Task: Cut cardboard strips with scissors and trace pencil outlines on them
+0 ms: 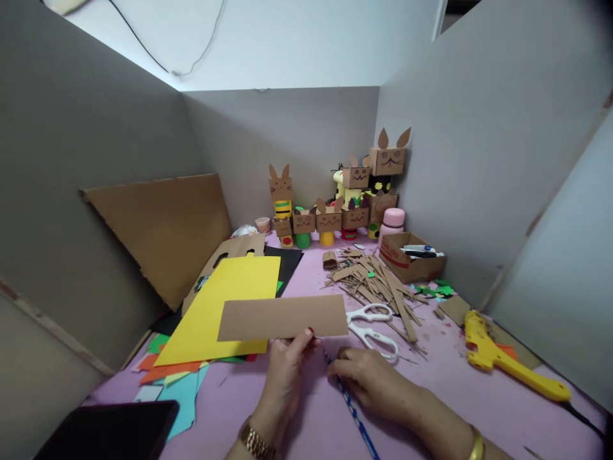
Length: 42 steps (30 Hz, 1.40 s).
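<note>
My left hand [286,377] pinches the lower edge of a brown cardboard strip [282,317] and holds it up level above the pink table [431,377]. My right hand [368,380] rests on the table just right of it, fingers curled around the top of a blue striped pencil [354,412] that lies slanting toward me. White-handled scissors [373,329] lie just beyond my right hand. A yellow paper sheet [220,306] lies under and left of the strip.
A pile of cardboard strips [378,281] lies mid-table, and a yellow glue gun [502,361] at right. A small box of markers [412,255] and cardboard animal figures [345,204] stand at the back. Coloured paper scraps [177,380] and a large cardboard sheet [167,223] are at left. Grey walls enclose the table.
</note>
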### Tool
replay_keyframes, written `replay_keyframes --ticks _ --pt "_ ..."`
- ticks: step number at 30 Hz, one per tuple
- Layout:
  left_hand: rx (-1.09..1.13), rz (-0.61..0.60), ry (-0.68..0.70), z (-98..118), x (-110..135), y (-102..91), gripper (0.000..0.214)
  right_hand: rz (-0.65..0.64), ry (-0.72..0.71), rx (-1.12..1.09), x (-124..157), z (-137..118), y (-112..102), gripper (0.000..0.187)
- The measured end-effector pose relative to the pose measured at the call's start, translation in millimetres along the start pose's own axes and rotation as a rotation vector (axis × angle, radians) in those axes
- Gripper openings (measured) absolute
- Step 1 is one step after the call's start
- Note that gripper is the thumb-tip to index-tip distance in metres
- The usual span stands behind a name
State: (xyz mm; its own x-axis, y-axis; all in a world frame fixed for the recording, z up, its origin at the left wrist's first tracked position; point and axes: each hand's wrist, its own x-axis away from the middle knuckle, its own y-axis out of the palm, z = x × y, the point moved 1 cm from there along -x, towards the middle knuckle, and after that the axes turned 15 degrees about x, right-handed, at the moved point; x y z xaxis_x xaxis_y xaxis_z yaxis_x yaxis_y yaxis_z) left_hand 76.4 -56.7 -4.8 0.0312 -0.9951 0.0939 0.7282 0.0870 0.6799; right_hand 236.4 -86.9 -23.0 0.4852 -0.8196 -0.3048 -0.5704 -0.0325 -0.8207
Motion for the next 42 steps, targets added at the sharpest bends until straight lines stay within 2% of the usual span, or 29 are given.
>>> replay_keyframes --ticks 3,6,9,13,18,22,25,29,32,35,38,42 --pt "-0.009 -0.008 -0.005 -1 -1 -0.6 0.025 0.091 0.106 -0.140 -3 0 -2 0.024" --pt "-0.023 -0.023 -0.008 -2 -2 -0.7 0.026 0.239 0.293 -0.339 -8 4 -5 0.015" --pt "-0.049 -0.041 -0.017 -3 -1 -0.1 0.027 0.314 0.435 -0.579 -11 10 -5 0.026" --pt "-0.114 -0.088 -0.068 -5 2 1.9 0.029 0.319 0.471 -0.816 -12 10 -5 0.046" --pt "-0.178 -0.166 -0.123 -6 10 8.9 0.033 0.309 0.488 -0.864 -12 5 -5 0.046" --pt "-0.199 -0.192 -0.119 -6 12 11.6 0.031 0.297 0.474 -0.732 -13 6 -6 0.047" --pt "-0.180 -0.130 -0.066 -2 6 6.4 0.028 0.238 0.436 -0.527 -10 6 -9 0.048" --pt "-0.118 0.005 0.032 4 -6 -3.8 0.024 0.133 0.367 -0.149 -3 1 -8 0.028" --pt "-0.098 0.049 0.054 6 -10 -6.2 0.025 0.066 0.325 0.068 0 -6 -2 0.012" --pt "-0.087 0.063 0.057 6 -11 -5.5 0.028 0.032 0.306 0.201 -2 -11 -1 0.010" --pt "-0.066 0.073 0.063 7 -12 -5.7 0.029 0.063 0.347 0.289 -5 -9 -11 0.013" --pt "-0.052 0.071 0.048 7 -13 -6.1 0.030 0.205 0.492 0.414 -5 11 -41 0.020"
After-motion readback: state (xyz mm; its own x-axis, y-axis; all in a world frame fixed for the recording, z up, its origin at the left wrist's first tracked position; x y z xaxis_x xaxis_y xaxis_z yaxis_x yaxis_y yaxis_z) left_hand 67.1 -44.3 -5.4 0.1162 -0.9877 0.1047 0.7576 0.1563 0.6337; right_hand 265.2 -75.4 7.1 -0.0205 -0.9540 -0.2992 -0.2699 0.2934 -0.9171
